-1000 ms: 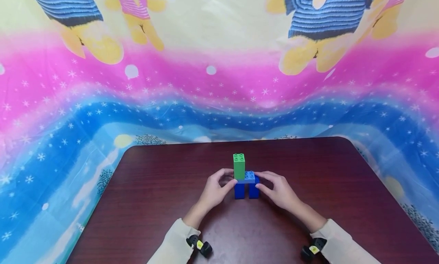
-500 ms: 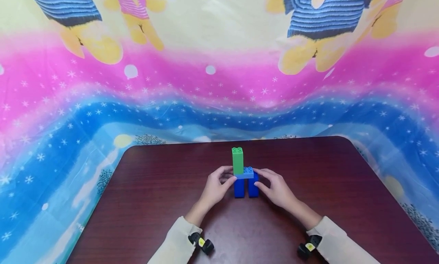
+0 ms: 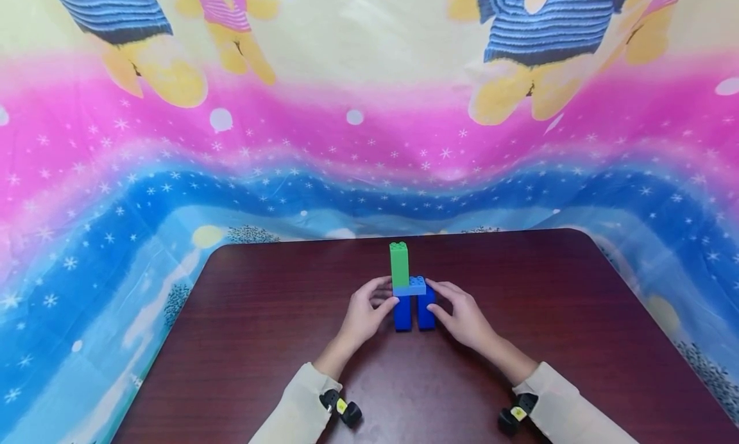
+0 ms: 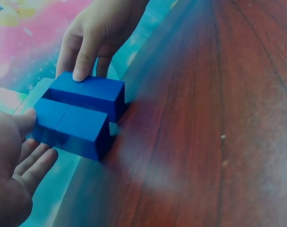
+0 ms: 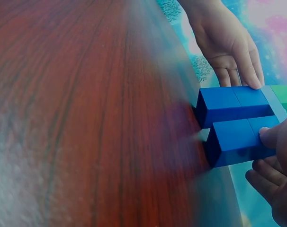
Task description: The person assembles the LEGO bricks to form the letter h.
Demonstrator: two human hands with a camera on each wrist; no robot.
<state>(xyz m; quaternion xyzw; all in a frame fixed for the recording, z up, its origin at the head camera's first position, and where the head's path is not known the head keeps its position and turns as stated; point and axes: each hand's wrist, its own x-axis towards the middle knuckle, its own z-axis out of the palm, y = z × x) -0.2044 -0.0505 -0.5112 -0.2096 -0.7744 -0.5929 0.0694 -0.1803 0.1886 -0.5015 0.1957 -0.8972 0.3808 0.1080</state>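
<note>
A toy building-block model stands on the table in the head view. Two dark blue columns, the left column (image 3: 402,314) and the right column (image 3: 426,312), carry a light blue brick (image 3: 417,286) across their tops. Green bricks (image 3: 399,267) rise from its left half. My left hand (image 3: 364,310) holds the left column near its top, thumb in front. The right hand (image 3: 463,310) pinches the right column near its top between thumb and fingers. In the left wrist view a seam divides each blue column (image 4: 84,123); a narrow gap separates the two.
The dark red wooden table (image 3: 277,303) extends around the model on every side. Behind it hangs a patterned cloth (image 3: 358,142) in pink and blue. Black wrist devices (image 3: 342,408) sit at both light sleeves (image 3: 300,402).
The model's top has swung back, away from me, and its studs show at a flatter angle. Its base has shifted back slightly. Both hands keep their hold and have moved little.
</note>
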